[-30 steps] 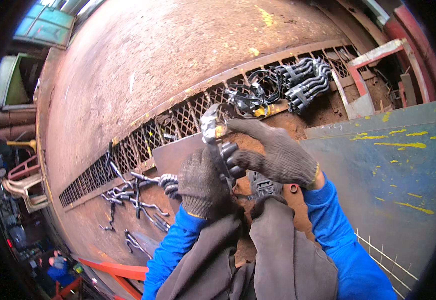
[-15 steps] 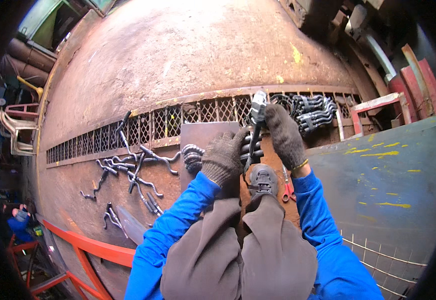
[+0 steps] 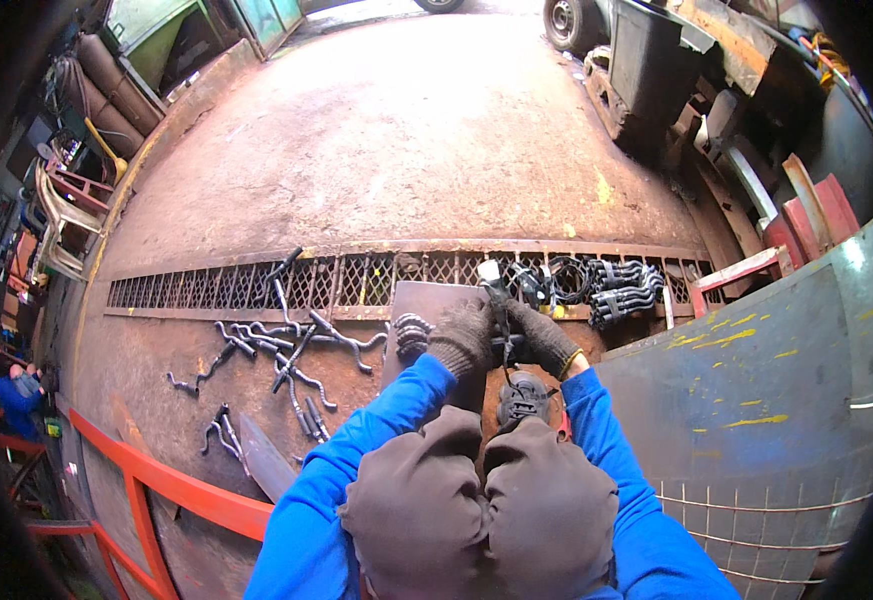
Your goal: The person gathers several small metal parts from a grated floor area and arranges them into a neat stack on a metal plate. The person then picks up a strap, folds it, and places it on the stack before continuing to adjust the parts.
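My left hand [image 3: 461,340], in a dark knitted glove, is closed around a bundle of bent metal rods with black sleeves; their looped ends [image 3: 413,335] stick out on its left. Gloved likewise, my right hand [image 3: 544,338] is closed beside it on a black strip [image 3: 502,322] running across the bundle. A pale-ended piece [image 3: 489,271] stands up between the hands; its kind is unclear. The bundle, mostly hidden by the gloves, is over a flat metal plate [image 3: 438,292]. Just below the hands is my shoe [image 3: 523,398], with a red-handled tool [image 3: 563,426] partly hidden beside it.
Loose bent rods [image 3: 296,350] lie scattered at left. Bundled rods [image 3: 624,290] rest on the floor grating [image 3: 366,280] at right. A red metal frame [image 3: 196,500] is at lower left, a grey sheet [image 3: 746,370] at right. Another person [image 3: 21,393] is at far left.
My right hand has come down and in toward the left hand, bringing the pale-ended piece between them. The view has tilted up, showing a bin and a wheel at the back.
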The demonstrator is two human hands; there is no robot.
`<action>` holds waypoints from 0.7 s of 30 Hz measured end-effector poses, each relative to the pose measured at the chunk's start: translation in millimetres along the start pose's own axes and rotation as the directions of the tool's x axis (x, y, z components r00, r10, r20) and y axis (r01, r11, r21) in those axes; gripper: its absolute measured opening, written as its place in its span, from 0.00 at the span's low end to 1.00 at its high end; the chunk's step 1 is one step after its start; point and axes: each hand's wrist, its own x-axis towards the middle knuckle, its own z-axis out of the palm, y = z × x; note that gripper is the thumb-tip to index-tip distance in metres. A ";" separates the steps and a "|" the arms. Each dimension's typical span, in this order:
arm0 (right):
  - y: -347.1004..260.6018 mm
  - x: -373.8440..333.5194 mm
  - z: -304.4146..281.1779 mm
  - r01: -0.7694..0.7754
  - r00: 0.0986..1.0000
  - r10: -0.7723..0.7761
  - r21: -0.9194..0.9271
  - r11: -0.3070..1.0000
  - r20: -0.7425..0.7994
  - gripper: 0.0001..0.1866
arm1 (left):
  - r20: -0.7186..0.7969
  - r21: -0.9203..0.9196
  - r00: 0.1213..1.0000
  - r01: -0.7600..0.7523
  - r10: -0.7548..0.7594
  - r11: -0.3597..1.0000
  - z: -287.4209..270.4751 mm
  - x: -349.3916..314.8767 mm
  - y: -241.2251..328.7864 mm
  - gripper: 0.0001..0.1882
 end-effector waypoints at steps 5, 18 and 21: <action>-61.3 -40.9 25.9 -0.052 0.920 -0.180 -0.563 0.824 -0.349 0.30 | 0.071 0.013 0.997 0.024 -0.025 1.000 -32.6 -6.2 19.1 0.33; -102.7 1.0 78.4 0.290 0.952 -0.297 -0.555 0.780 0.079 0.12 | -0.108 -0.290 0.994 -0.033 0.001 0.956 13.7 6.8 -7.3 0.32; -110.4 34.9 71.6 0.197 0.977 -0.211 -0.244 0.950 -0.035 0.11 | -0.166 -0.067 0.986 -0.043 0.031 0.997 0.8 -0.4 4.0 0.40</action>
